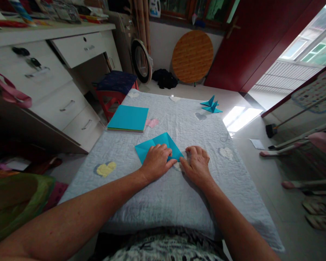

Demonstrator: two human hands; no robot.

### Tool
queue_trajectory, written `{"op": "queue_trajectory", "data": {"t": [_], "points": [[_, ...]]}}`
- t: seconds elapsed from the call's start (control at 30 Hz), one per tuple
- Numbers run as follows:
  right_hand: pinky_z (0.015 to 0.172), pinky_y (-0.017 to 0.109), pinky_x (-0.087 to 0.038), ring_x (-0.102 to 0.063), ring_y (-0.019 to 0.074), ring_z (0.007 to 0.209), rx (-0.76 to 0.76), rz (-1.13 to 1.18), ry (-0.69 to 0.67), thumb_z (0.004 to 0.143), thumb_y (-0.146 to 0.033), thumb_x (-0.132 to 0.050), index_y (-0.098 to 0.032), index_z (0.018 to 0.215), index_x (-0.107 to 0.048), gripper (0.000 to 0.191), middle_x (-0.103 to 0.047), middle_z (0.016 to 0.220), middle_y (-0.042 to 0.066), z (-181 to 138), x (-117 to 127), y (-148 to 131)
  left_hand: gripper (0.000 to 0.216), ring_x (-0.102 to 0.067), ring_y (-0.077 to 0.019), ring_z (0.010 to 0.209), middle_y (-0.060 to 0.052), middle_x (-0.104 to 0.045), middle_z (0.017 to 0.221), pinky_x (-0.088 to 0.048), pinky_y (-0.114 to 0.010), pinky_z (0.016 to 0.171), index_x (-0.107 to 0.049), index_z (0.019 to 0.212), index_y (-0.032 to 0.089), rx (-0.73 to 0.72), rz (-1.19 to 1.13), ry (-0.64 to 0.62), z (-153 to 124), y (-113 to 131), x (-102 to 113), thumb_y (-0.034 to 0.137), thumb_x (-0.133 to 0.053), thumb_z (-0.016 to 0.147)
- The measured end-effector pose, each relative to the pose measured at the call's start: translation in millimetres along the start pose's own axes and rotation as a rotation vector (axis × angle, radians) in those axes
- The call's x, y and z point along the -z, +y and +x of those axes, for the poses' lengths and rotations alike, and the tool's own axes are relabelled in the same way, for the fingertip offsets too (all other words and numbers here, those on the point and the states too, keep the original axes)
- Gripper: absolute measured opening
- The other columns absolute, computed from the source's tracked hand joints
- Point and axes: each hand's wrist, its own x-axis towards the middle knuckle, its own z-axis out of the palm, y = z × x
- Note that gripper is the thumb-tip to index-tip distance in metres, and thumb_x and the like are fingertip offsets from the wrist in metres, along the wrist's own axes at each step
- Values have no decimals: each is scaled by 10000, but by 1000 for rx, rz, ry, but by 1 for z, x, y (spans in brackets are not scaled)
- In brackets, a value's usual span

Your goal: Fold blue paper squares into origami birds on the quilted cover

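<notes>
A folded teal paper sheet (159, 143) lies on the grey quilted table cover (176, 192) in front of me. My left hand (157, 162) rests on top of the paper with fingers curled and pressing down on its near part. My right hand (197, 162) sits beside the paper's right corner, fingers bent, its thumb and forefinger touching that corner. A stack of teal paper squares (128, 118) lies further back on the left. Two finished teal folded figures (212, 105) stand at the far right of the cover.
White drawers (67, 105) and a desk stand at the left, with a red stool (112, 98) under a dark cushion. A round wooden board (192, 56) leans on the far wall. A green bag (13, 203) is at the lower left. Chair legs and sandals are at the right.
</notes>
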Motion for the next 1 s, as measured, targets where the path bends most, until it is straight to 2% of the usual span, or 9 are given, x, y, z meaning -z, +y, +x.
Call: {"op": "queue_trajectory", "data": {"t": [0.1, 0.23, 0.43, 0.57, 0.63, 0.7, 0.77, 0.83, 1.0], "points": [[995, 510, -307, -461, 341, 1139, 11, -89, -8, 855, -383, -575, -209, 1200, -556, 387, -568, 1201, 138, -1, -3, -5, 263, -562, -250, 923, -64, -631, 930, -387, -361, 772, -627, 874, 190, 3, 4, -5, 0, 0, 0, 451, -622, 909], [1028, 532, -286, -440, 343, 1177, -1, -117, -29, 858, -332, -555, -241, 1360, -490, 514, -529, 1283, 137, -2, -5, -2, 224, -564, -250, 931, -62, -637, 939, -387, -363, 780, -635, 896, 192, -1, -8, -26, 0, -1, 2, 414, -614, 916], [1034, 563, -280, -430, 336, 1192, 3, -66, 2, 827, -217, -492, -305, 1475, -373, 665, -507, 1292, 120, -3, -8, 9, 214, -567, -250, 909, -64, -633, 917, -392, -365, 777, -637, 872, 191, 10, -10, -45, 0, -1, 6, 401, -617, 912], [1020, 565, -318, -456, 326, 1174, -42, 20, 51, 736, -124, -455, -262, 1498, -342, 782, -527, 1266, 124, -2, -5, 11, 217, -567, -246, 913, -64, -634, 924, -395, -364, 788, -636, 878, 192, 10, -23, -43, 0, -2, 6, 407, -623, 906], [1038, 556, -327, -457, 317, 1197, -15, 120, 144, 725, -114, -444, -219, 1441, -412, 724, -541, 1254, 128, -3, 0, 8, 221, -566, -246, 914, -64, -635, 928, -397, -365, 790, -635, 876, 193, 9, -25, -37, 1, -2, 5, 412, -621, 905], [1045, 509, -362, -475, 296, 1205, 112, 244, 186, 765, -126, -444, -192, 1301, -536, 547, -562, 1233, 132, -5, 6, 1, 232, -564, -248, 915, -64, -634, 929, -397, -365, 791, -634, 879, 195, 8, -26, -30, 1, -3, 3, 423, -609, 911], [992, 434, -436, -549, 253, 1107, 310, 364, 69, 820, -124, -424, -198, 1127, -625, 374, -614, 1125, 112, -8, 10, -7, 251, -562, -248, 916, -64, -633, 929, -396, -364, 789, -640, 890, 196, 2, -29, -23, 0, -3, 2, 435, -575, 928], [952, 392, -470, -584, 224, 1034, 446, 422, -72, 854, -106, -402, -201, 1055, -647, 330, -644, 1064, 96, -10, 11, -13, 256, -562, -248, 919, -65, -632, 932, -393, -362, 785, -648, 903, 197, -10, -24, -21, 0, -3, 2, 425, -540, 946], [942, 370, -477, -579, 212, 1001, 488, 331, -187, 903, -98, -400, -179, 1094, -636, 314, -652, 1063, 97, -12, 9, -19, 203, -564, -258, 926, -67, -639, 954, -390, -371, 788, -670, 905, 198, -25, 19, -59, -1, -16, 10, 381, -580, 908]]}}
